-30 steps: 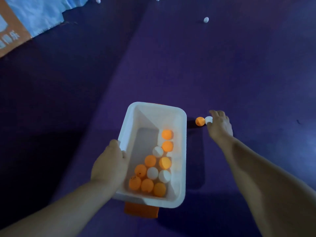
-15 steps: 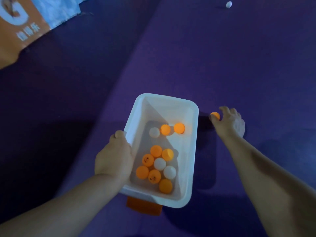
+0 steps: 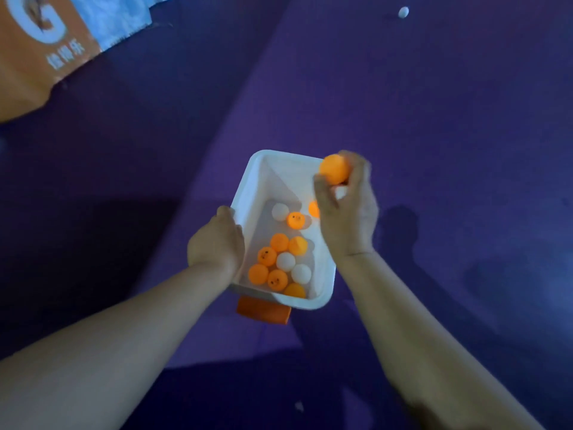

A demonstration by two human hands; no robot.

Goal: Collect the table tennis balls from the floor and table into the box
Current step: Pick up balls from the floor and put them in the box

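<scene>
My left hand (image 3: 216,243) grips the left rim of a white plastic box (image 3: 266,175), held above the purple floor. Inside lie several orange and white table tennis balls (image 3: 280,263). My right hand (image 3: 348,212) hovers over the box's far right corner, its fingers curled round an orange ball (image 3: 334,169) and a white ball (image 3: 340,191) tucked just below it. One more white ball (image 3: 403,12) lies on the floor far off at the top right.
An orange and blue banner (image 3: 46,48) with white lettering stands at the top left. An orange block (image 3: 263,311) shows under the box's near edge. A dark shadow covers the floor on the left; the lighter purple floor (image 3: 434,119) stretches to the right.
My right hand picked the orange and white balls off the floor and carried them left and up, over the box. The box shifted slightly and the balls inside rolled.
</scene>
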